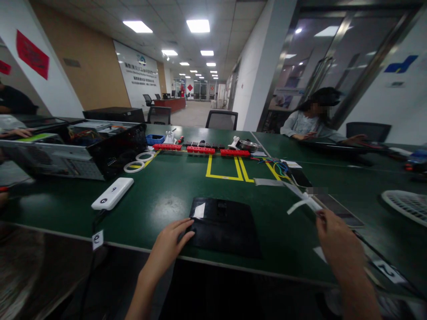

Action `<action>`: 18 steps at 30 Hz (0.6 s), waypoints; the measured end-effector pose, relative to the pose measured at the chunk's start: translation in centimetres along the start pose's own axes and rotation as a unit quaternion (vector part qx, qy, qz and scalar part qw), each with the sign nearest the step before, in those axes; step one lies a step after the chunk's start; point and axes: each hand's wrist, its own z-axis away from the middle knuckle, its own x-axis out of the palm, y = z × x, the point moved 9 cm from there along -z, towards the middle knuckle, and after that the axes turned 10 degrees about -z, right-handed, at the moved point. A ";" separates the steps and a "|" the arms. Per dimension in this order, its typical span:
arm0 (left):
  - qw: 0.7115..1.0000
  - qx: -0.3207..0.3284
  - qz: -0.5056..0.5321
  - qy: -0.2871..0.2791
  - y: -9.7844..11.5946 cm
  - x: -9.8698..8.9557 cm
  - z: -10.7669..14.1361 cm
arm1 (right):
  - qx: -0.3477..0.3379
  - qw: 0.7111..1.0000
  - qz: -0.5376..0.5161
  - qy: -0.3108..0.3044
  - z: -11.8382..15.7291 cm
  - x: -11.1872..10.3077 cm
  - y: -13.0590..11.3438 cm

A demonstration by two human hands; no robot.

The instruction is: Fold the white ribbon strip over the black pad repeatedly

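Near the front of the table [160, 195], a black panel [230, 231] is lying crosswise, its left edge touching the left hand [168, 242], whose grip is loosely parted. Farther right, the right hand [342, 244] is pinching a white strip [312, 204] slanting away leftward. A tag [388, 270] is showing "2".

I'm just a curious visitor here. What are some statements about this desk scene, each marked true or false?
1. The left hand is at the edge of the flat black item. True.
2. The right hand rests on the same black item. False: it is apart from it, with its fingers at a white strip.
3. Two white rings lie near the open computer case. True.
4. The white box is to the right of the black item. False: it is to the left.
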 end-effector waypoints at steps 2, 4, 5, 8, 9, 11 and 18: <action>0.999 -0.009 0.036 0.027 0.2 -1.2 -0.7 | -0.069 0.992 -0.109 0.009 0.0 -1.2 -3.9; 0.995 -0.021 0.050 0.083 0.2 -3.1 -1.2 | -0.131 0.964 -0.232 -0.016 0.4 -1.9 -7.6; 0.992 -0.027 0.047 0.118 0.3 -4.2 -1.3 | -0.159 0.944 -0.288 -0.042 0.6 -2.1 -9.3; 0.984 -0.022 0.026 0.177 1.6 -6.8 -1.2 | -0.240 0.874 -0.398 -0.143 1.9 -1.9 -14.3; 0.986 -0.012 0.030 0.165 2.3 -6.9 -1.2 | -0.262 0.854 -0.415 -0.174 2.5 -1.6 -15.7; 0.993 -0.002 0.061 0.100 3.6 -6.0 -1.3 | -0.294 0.825 -0.428 -0.223 3.4 -0.8 -17.8; 0.995 -0.013 0.096 0.016 4.0 0.0 -1.8 | -0.344 0.824 -0.362 -0.267 4.4 3.8 -20.1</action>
